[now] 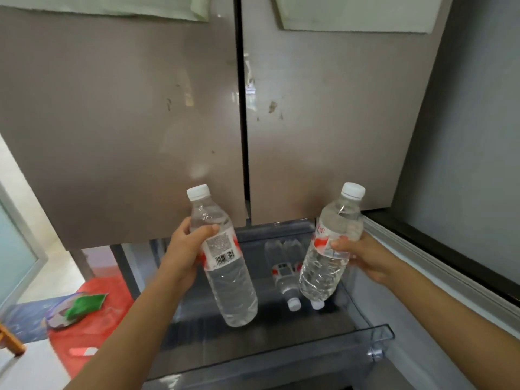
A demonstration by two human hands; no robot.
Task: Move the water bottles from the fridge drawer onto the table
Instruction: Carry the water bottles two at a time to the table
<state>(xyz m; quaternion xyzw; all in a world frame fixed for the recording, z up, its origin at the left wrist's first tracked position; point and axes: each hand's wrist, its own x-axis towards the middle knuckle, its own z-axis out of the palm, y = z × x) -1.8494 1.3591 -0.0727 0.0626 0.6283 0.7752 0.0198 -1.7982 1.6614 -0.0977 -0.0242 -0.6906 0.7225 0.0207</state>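
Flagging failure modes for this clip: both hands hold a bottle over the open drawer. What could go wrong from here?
1. The left hand and right hand each grip a clear plastic water bottle with a white cap one-handed at the label; a wet or cold bottle may slip and fall into the dark fridge drawer.
2. With both hands full, the drawer may get left open.
3. Two more clear bottles lying in the drawer could be forgotten.

Two bare forearms, no sleeves, left hand [184, 253], right hand [365, 258]
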